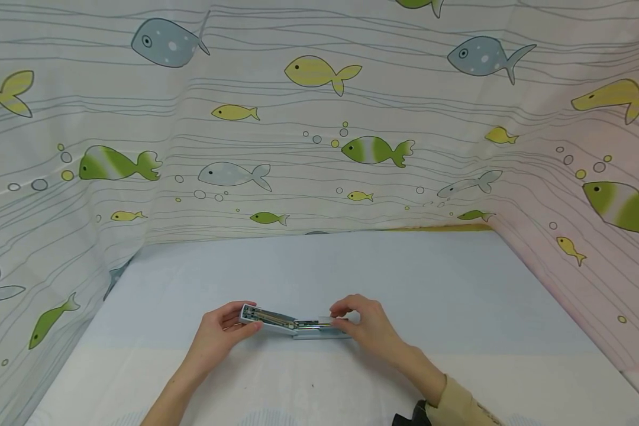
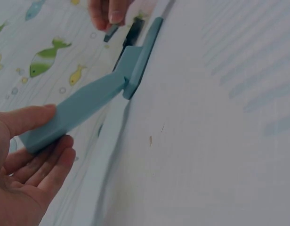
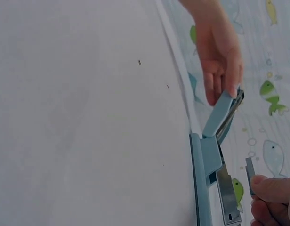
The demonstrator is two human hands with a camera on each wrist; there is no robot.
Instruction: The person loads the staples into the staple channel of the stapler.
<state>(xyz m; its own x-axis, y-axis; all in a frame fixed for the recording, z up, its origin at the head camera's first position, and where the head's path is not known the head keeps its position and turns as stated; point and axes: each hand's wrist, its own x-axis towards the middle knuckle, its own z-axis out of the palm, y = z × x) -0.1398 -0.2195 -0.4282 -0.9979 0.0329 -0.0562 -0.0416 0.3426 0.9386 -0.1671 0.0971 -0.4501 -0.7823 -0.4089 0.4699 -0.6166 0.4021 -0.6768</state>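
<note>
A light blue stapler (image 1: pixel 293 324) lies swung wide open on the pale tabletop (image 1: pixel 319 272). Its base rests flat and its top arm (image 2: pixel 84 107) is raised toward the left. My left hand (image 1: pixel 241 322) grips the free end of that raised arm between thumb and fingers (image 2: pixel 46 165). My right hand (image 1: pixel 343 315) hovers over the base end and pinches a short grey strip of staples (image 3: pixel 249 175) just above the metal magazine (image 3: pixel 227 190). The strip is apart from the stapler in the right wrist view.
Fish-print cloth (image 1: pixel 319 118) hangs as walls behind and on both sides of the table. A few tiny dark specks (image 3: pixel 139 62) lie on the surface in front of the stapler.
</note>
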